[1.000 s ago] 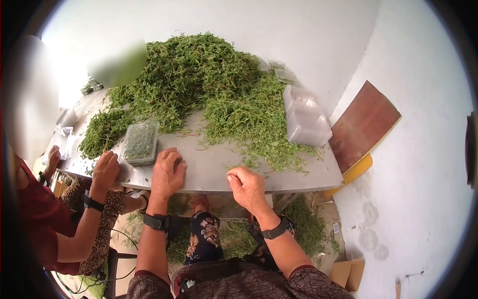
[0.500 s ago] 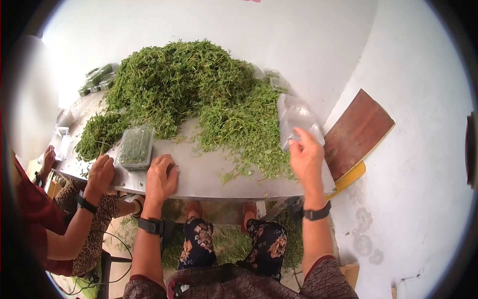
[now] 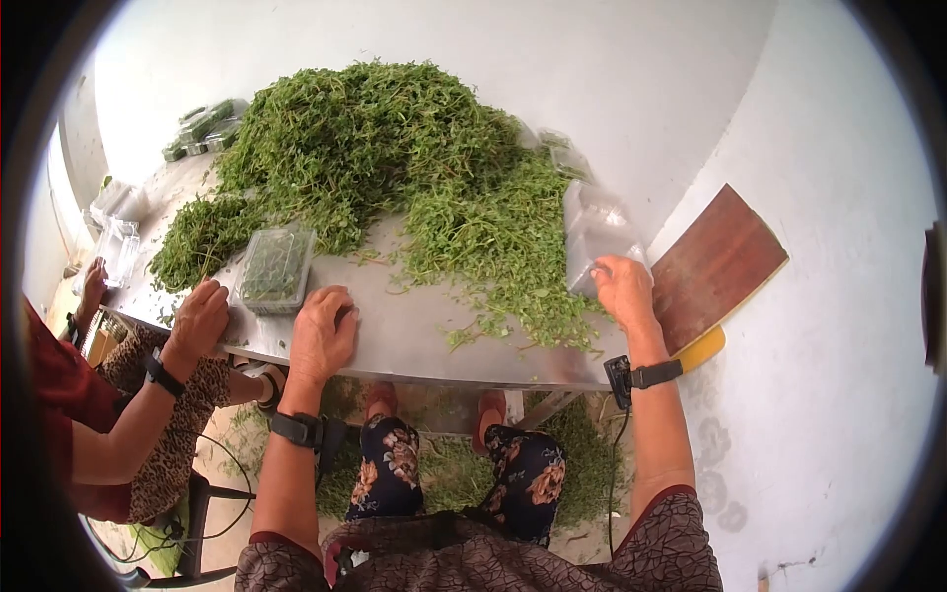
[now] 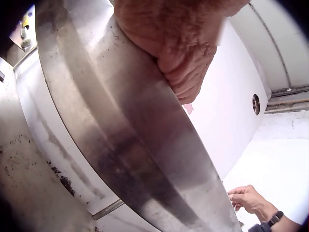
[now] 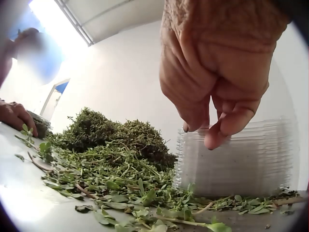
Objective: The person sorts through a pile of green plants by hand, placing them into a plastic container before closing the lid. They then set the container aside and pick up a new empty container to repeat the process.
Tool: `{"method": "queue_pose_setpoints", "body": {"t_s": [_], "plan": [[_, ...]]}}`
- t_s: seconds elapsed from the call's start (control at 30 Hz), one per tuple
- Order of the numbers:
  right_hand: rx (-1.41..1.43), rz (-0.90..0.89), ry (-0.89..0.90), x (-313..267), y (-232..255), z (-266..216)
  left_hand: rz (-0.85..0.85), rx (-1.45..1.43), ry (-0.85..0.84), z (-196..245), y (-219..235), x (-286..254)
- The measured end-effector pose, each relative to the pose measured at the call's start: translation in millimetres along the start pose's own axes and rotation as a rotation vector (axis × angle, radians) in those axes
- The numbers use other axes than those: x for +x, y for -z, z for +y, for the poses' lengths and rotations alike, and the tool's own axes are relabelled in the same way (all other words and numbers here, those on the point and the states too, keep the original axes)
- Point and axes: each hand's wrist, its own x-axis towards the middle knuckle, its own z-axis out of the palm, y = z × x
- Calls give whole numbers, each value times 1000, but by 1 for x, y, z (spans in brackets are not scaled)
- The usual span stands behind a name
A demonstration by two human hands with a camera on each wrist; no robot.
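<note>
My left hand (image 3: 324,335) rests at the metal table's front edge, fingers loosely bent and holding nothing. Just left of it sits a lidded clear plastic box (image 3: 274,271) filled with leafy greens. At the table's right end my right hand (image 3: 626,291) is at the near edge of a stack of clear plastic boxes (image 3: 590,222). The right wrist view shows the bent thumb and fingers at the top of the box stack (image 5: 241,166); I cannot tell whether they pinch a box. Loose stems and leaves (image 5: 120,179) lie beside the stack.
A tall heap of leafy greens (image 3: 375,148) covers the table's back. Filled boxes (image 3: 202,126) stand behind at left. Another person's hand (image 3: 197,318) rests at the left edge, near a smaller pile (image 3: 202,237). A reddish-brown board (image 3: 720,266) leans on the right wall.
My right hand has moved from the table's front edge rightward to the box stack, its fingers drawing in over the last half second. The left hand stays by the filled box.
</note>
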Motion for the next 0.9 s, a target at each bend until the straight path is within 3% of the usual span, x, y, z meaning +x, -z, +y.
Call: {"method": "queue_pose_setpoints", "body": {"t_s": [0.17,0.23,0.3,0.53,0.9], "plan": [[42,41,94,4,-3,13,-3,-12,10,-1,0,1],[225,-45,-25,10,-5,20,-3,-11,13,-2,0,0],[224,-70,-34,13,-3,22,-9,-18,27,-1,1,1],[41,-93,54,12,11,2,-10,-3,20,0,1,2],[-16,-101,93,20,18,2,-3,-14,22,-4,1,2]]}}
